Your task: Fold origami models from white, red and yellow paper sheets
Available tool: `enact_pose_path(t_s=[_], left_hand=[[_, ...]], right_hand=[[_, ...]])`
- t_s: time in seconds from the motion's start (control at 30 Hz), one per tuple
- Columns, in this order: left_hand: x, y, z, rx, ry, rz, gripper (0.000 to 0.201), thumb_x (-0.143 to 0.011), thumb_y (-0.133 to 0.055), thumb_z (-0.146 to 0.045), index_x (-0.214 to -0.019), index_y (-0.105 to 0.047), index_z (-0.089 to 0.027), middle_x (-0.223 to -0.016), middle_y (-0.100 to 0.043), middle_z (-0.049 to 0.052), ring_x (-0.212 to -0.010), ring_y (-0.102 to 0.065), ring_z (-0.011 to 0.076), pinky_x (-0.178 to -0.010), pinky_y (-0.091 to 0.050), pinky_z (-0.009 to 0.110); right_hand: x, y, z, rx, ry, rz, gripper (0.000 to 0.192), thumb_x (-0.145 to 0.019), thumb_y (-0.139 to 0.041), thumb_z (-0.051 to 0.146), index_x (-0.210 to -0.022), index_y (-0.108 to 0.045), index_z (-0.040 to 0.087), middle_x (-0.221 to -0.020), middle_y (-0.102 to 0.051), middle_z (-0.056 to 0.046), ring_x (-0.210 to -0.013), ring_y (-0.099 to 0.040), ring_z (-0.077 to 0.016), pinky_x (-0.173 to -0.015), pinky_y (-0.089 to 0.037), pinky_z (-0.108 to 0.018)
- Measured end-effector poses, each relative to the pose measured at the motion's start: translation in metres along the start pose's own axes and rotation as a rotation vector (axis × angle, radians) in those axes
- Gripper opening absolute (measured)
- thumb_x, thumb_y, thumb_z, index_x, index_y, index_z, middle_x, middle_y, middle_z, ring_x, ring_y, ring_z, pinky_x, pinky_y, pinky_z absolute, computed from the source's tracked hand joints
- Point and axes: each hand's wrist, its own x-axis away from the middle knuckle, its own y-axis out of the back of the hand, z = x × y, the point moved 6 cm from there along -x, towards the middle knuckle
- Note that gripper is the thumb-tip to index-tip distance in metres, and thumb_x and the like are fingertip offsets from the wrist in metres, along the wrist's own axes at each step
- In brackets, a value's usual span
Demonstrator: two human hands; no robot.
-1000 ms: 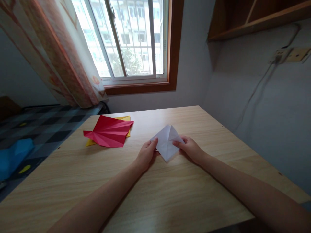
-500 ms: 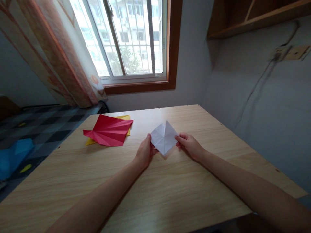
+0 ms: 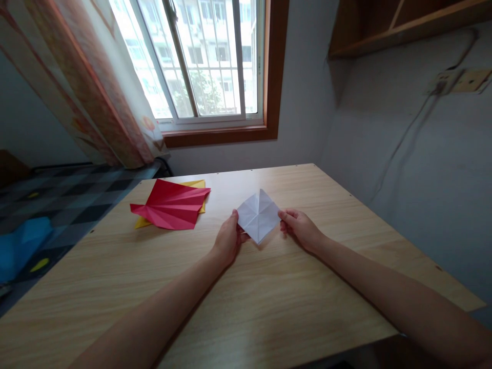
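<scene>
A small white sheet of paper [image 3: 258, 217], creased along its diagonals, is held with one corner toward me, just above the wooden table. My left hand [image 3: 228, 237] is closed on its left corner, thumb on top and fingers partly hidden beneath. At the opposite corner, my right hand [image 3: 302, 228] pinches the paper between thumb and fingers. To the left of my hands lies a red sheet of paper [image 3: 172, 205] with fan-like creases. It rests on a yellow folded paper [image 3: 141, 222], of which only the edges show.
The wooden table [image 3: 307, 302] stands below a window [image 3: 203, 61] with a curtain [image 3: 88, 77] at its left. Left of the table, a blue object [image 3: 23, 246] lies on a checkered cloth [image 3: 96, 189]. A shelf [image 3: 415, 31] and a wall socket [image 3: 446, 82] are on the right.
The white paper looks flatter, its folds spread a little wider apart. Both hands keep hold of its side corners. The red and yellow papers lie as before.
</scene>
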Motion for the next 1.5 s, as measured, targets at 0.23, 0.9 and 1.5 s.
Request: enact_pose_path(t_s=[0.23, 0.9, 1.5], left_hand=[[-0.001, 0.000, 0.001, 0.007, -0.016, 0.015, 0.033, -0.101, -0.041, -0.032, -0.095, -0.066, -0.012, -0.087, -0.073, 0.010, -0.071, -0.068, 0.0187, -0.059, -0.058, 0.030], [-0.003, 0.001, 0.002, -0.032, -0.012, 0.098, 0.030, -0.096, -0.052, -0.039, -0.100, -0.067, -0.013, -0.091, -0.073, 0.010, -0.075, -0.068, 0.0188, -0.063, -0.058, 0.029], [0.003, -0.003, 0.008, -0.114, -0.050, 0.228, 0.040, -0.069, -0.084, -0.025, -0.105, -0.072, -0.012, -0.106, -0.074, 0.014, -0.092, -0.068, 0.0258, -0.083, -0.052, 0.035]], right_hand=[[0.001, 0.000, 0.002, -0.019, 0.003, -0.032, 0.048, -0.072, -0.072, 0.063, -0.066, -0.061, 0.017, -0.059, -0.060, 0.000, -0.053, -0.052, -0.0113, -0.053, -0.041, -0.025], [0.000, 0.005, 0.002, 0.030, 0.021, -0.044, 0.045, -0.075, -0.072, 0.060, -0.066, -0.055, 0.019, -0.057, -0.056, 0.003, -0.052, -0.046, -0.0103, -0.052, -0.036, -0.024], [0.010, -0.010, 0.012, -0.072, 0.043, 0.110, 0.061, -0.074, -0.078, 0.035, -0.130, -0.054, 0.030, -0.090, -0.064, 0.002, -0.069, -0.060, -0.0112, -0.068, -0.048, -0.026]])
